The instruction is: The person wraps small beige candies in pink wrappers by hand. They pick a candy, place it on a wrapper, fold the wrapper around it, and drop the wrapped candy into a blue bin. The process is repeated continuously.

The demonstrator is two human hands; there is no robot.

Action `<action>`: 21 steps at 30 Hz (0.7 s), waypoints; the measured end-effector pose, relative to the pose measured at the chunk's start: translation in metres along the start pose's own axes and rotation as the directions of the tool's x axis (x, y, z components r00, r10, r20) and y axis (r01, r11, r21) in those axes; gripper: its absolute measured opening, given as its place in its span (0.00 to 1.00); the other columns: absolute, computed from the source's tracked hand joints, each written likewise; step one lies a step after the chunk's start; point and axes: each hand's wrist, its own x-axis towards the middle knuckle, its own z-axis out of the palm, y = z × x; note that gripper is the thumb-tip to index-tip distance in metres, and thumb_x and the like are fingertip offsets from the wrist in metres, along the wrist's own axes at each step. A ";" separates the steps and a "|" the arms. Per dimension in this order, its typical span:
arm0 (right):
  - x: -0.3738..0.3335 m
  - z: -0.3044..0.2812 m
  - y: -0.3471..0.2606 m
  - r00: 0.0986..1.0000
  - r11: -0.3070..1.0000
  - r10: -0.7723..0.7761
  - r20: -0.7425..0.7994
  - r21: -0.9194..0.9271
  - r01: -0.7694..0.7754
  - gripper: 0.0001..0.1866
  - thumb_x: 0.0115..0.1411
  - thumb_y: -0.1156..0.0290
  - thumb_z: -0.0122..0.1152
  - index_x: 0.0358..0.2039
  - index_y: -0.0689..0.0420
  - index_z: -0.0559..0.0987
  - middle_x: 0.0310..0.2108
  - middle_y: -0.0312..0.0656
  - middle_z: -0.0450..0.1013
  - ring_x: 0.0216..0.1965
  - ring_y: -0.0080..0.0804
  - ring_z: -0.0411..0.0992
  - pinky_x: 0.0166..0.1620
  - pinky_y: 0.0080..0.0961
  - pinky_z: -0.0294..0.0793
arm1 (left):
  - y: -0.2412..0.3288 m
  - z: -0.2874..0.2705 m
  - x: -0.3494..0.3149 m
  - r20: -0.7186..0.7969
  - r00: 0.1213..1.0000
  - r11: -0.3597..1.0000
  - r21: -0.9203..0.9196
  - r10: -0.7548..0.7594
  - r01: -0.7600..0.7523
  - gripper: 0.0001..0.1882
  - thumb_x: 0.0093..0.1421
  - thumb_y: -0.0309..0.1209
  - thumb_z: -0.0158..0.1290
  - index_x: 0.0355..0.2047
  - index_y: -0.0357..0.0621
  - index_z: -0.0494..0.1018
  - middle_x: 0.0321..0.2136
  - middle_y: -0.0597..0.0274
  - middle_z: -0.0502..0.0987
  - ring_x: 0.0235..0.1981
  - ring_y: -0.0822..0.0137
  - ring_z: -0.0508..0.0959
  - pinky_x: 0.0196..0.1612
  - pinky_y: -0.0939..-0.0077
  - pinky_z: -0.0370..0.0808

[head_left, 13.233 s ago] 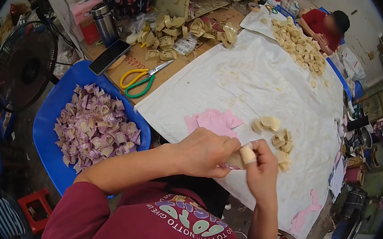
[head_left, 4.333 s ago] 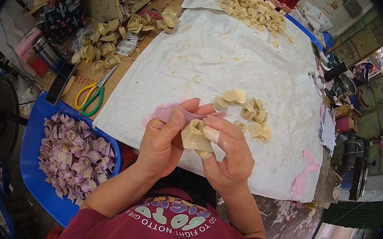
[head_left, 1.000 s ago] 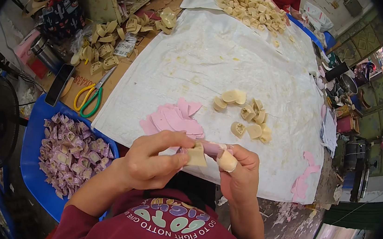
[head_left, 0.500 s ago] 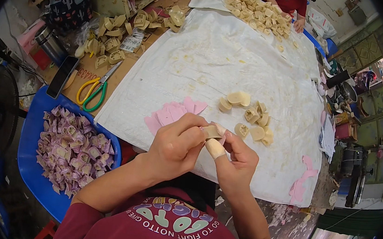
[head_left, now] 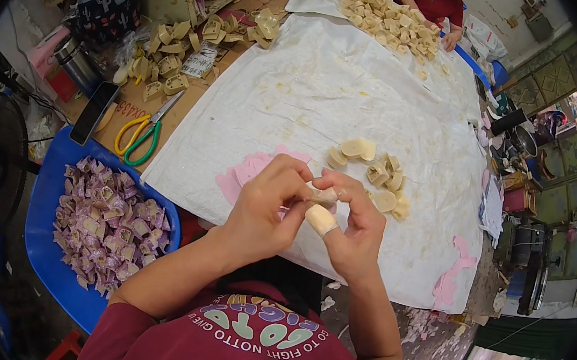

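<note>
My left hand (head_left: 268, 202) and my right hand (head_left: 354, 222) meet above the near side of the white-covered table. Pinched between their fingertips is a small beige moulded piece (head_left: 322, 197), largely hidden by the fingers. A bit of pink shows under the left fingers. A pale cover wraps my right thumb (head_left: 321, 220). Just beyond my left hand lies a fanned stack of pink pieces (head_left: 238, 176). To the right of my hands sits a loose group of similar beige pieces (head_left: 377, 174), some with hollow sides.
A blue tub (head_left: 41, 224) at the left holds many purple-patterned pieces. Scissors (head_left: 142, 138), a phone (head_left: 93, 114) and more beige pieces (head_left: 170, 66) lie along the left side. Pink scraps (head_left: 455, 271) rest at the right edge. Across the table, a person (head_left: 434, 2) sits by a beige heap (head_left: 389, 22).
My right index finger has bent and shifted over the beige piece, and the piece has turned between my fingertips. Both hands stay in nearly the same place. One loose beige piece is now hidden behind my right hand.
</note>
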 end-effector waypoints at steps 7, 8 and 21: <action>0.000 -0.011 0.001 0.966 0.904 0.240 0.100 0.340 -0.260 0.06 0.54 0.78 0.60 0.34 0.58 0.79 0.46 0.44 0.75 0.51 0.37 0.70 0.54 0.35 0.67 | 0.003 -0.005 0.002 0.293 0.784 0.462 -0.675 -0.548 0.576 0.06 0.59 0.21 0.56 0.33 0.40 0.69 0.31 0.66 0.75 0.29 0.73 0.79 0.30 0.81 0.80; -0.001 -0.009 0.005 0.986 0.967 0.162 0.035 0.196 -0.165 0.06 0.54 0.78 0.60 0.34 0.58 0.79 0.45 0.43 0.76 0.51 0.39 0.70 0.54 0.36 0.66 | 0.004 -0.002 0.000 0.281 0.788 0.489 -0.658 -0.547 0.573 0.06 0.59 0.22 0.55 0.33 0.40 0.69 0.30 0.67 0.75 0.29 0.73 0.79 0.29 0.81 0.79; 0.011 -0.004 0.003 0.994 0.956 -0.068 0.091 -0.280 0.091 0.06 0.51 0.78 0.62 0.31 0.57 0.80 0.40 0.38 0.78 0.53 0.48 0.68 0.56 0.40 0.65 | -0.010 -0.007 -0.005 0.079 0.931 0.864 -0.350 -0.357 0.361 0.06 0.57 0.16 0.52 0.32 0.37 0.66 0.31 0.63 0.68 0.29 0.72 0.78 0.27 0.81 0.76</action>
